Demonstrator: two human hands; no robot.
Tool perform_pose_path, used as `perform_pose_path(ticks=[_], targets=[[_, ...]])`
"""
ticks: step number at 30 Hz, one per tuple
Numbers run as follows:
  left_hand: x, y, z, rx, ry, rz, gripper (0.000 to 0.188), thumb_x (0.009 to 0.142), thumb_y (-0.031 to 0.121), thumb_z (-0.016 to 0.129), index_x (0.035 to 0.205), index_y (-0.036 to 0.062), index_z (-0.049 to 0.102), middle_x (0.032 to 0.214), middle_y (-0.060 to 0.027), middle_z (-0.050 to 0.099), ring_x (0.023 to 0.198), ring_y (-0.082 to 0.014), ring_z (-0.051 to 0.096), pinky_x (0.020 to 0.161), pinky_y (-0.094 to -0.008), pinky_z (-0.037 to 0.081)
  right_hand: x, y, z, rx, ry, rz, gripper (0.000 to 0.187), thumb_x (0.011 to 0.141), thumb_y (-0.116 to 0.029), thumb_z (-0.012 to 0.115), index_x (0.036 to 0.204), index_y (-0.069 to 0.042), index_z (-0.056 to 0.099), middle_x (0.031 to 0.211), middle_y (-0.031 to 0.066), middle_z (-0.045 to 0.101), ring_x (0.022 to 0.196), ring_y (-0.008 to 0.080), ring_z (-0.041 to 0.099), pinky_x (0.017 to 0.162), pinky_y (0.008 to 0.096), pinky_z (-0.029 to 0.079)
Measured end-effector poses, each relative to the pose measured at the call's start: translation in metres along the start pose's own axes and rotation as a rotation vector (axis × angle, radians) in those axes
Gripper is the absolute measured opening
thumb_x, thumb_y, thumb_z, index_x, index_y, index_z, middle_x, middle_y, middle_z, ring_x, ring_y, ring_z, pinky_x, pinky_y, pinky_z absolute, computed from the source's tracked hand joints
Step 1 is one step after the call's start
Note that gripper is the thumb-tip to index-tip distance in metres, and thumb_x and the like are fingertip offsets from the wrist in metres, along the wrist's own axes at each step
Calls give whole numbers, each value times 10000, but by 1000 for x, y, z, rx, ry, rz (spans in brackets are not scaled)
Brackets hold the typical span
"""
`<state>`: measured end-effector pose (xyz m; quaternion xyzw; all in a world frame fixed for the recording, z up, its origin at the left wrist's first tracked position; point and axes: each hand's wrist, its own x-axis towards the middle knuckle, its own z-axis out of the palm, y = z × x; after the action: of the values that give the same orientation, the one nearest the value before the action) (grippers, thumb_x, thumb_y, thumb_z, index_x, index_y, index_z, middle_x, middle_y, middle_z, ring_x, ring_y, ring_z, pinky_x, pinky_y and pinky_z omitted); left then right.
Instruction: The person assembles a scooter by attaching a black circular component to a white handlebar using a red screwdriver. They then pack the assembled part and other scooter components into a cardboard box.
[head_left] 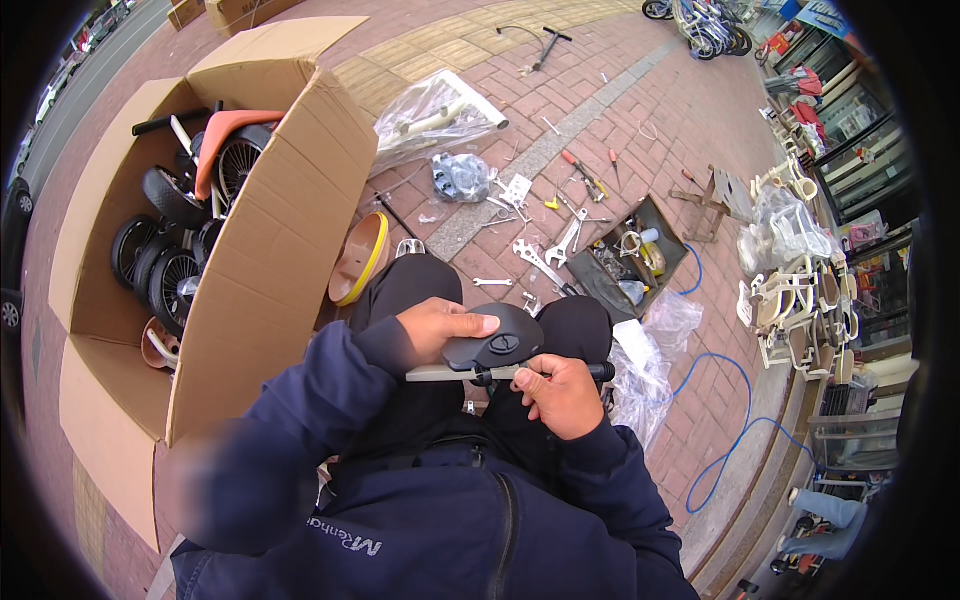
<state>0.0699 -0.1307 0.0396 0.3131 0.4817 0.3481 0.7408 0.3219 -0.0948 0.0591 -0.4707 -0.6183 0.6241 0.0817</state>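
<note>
Over my lap is a small black bicycle saddle (505,335), lying against a light-coloured seat post (440,375). My left hand (445,328) is closed on the saddle's left end, with the thumb on top. Just below and to the right, my right hand (560,395) pinches at the post beside the dark clamp (483,378) under the saddle. A dark end of the post or a tube (602,372) sticks out past my right hand. Whether a small part sits between the right fingertips is hidden.
A large open carton (270,220) with small wheels and an orange part stands at the left. Ahead lie an adjustable wrench (567,238), a spanner (492,282), screwdrivers (585,175) and a metal toolbox (655,250). A blue hose (745,375) curls at the right.
</note>
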Motion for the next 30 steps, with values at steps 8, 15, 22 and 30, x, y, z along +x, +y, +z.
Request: perform_pose_path(ticks=[8,15,22,30], targets=[[17,-9,-8,361,201,91,574,793,463,845,884,-87,711,741,-102,666,690,-153,622,626,-333,490,-5,7,24,-530,337,-348,225,887,-180,757,811,3,650,615,175,622,565,305,654,545,396,491],[18,-6,-6,427,253,113,602,759,469,853,885,-104,722,711,-144,677,659,-185,639,628,-356,501,0,9,30,-728,371,-381,320,873,-275,773,769,-30,596,721,189,654,684,416,661,605,481,520],[21,-9,-5,519,306,130,599,762,503,834,896,-74,743,706,-162,676,638,-240,660,619,-381,507,3,13,31,-744,372,-383,312,867,-278,780,766,-28,624,723,189,659,687,413,660,601,469,512],[17,-12,-8,649,221,361,483,818,516,783,876,37,766,680,-158,594,651,-302,602,610,-417,460,-11,7,40,-824,370,-380,300,856,-279,796,773,-38,637,725,149,663,665,364,668,593,440,514]])
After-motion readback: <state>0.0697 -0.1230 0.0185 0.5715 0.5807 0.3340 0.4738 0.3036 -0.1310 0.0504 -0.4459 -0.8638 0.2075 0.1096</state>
